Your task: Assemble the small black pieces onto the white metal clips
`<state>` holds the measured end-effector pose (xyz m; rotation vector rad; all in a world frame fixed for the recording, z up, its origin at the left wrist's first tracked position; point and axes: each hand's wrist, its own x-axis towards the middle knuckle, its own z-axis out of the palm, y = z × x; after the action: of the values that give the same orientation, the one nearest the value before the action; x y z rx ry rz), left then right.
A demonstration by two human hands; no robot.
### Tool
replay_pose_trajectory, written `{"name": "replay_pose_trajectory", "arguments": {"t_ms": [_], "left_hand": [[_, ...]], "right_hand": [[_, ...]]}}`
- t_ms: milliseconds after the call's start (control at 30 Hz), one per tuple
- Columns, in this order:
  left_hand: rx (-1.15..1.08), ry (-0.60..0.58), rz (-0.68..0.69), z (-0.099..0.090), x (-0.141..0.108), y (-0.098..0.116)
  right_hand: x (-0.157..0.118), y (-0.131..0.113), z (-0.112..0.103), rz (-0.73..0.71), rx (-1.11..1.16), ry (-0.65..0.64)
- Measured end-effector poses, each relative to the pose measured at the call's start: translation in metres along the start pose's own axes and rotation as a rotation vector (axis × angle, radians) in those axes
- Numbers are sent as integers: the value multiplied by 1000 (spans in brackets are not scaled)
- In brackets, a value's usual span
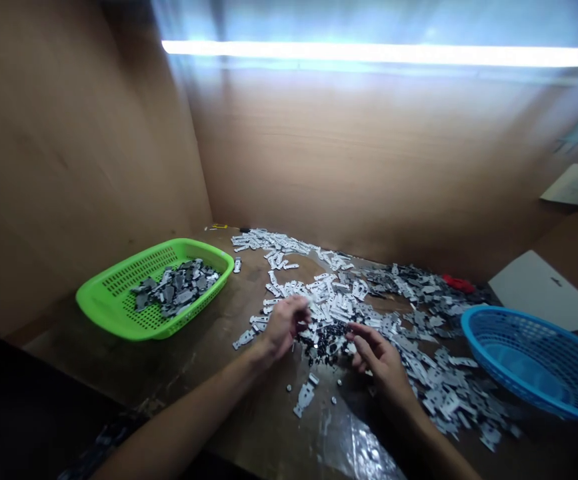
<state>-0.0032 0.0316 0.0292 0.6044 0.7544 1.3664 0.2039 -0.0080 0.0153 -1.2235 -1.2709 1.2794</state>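
Note:
My left hand (287,325) is closed, its fingers curled and thumb pressed in over the middle of the work surface; a pale bit shows at the fingertips, too small to name. To its right, my right hand (376,353) has thumb and forefinger drawn into a pinch at the edge of a heap of small black pieces (325,341). Whatever it pinches cannot be made out. Behind both hands spreads a pile of flat light-grey plastic parts (336,303). One single grey part (307,396) lies in front, between my forearms, with a few small round pieces (333,401) near it.
On the left stands a green basket (113,327) holding dark grey parts (179,287). A blue basket (509,377) sits at the right. More grey parts (453,387) spread beside it, with a red item (459,284) behind. Wooden panels (343,167) enclose the table.

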Motion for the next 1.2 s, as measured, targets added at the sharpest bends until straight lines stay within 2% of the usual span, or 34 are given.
{"name": "replay_pose_trajectory", "arguments": {"t_ms": [133,233,300,367,433,500,533,600,667,733,800,867,933,1067,1200], "left_hand": [[-229,317,353,-31,23,60],[-201,382,436,-48,30,84],[-27,331,369,-47,29,78],[112,241,263,-37,26,59],[234,141,169,-23,20,38],[389,47,150,-11,12,21],[520,-13,181,-7,7,15],[927,-195,331,-2,-3,7],[1259,-403,468,-2,-11,1],[1446,-579,535,-5,-14,-3],[1585,-680,551,-10,-14,-9],[1695,-684,545,-15,-10,-15],[1774,-629,555,-21,-4,-20],[1859,-521,595,-29,5,-24],[1890,-497,613,-29,7,-26]], "right_hand": [[4,-4,-7,-8,-44,79],[7,0,-9,-27,-62,100],[8,4,-9,-41,-91,84],[10,7,-12,-68,-177,81],[13,8,-19,-146,-321,108],[18,10,-29,-260,-506,128],[22,11,-35,-316,-607,130],[30,14,-49,-393,-807,142],[39,16,-66,-405,-967,193],[45,17,-82,-369,-1076,252],[48,16,-96,-325,-1141,310],[49,15,-106,-285,-1173,343],[49,16,-110,-256,-1181,324],[53,26,-108,-242,-1156,256],[56,30,-105,-277,-1096,186]]}}
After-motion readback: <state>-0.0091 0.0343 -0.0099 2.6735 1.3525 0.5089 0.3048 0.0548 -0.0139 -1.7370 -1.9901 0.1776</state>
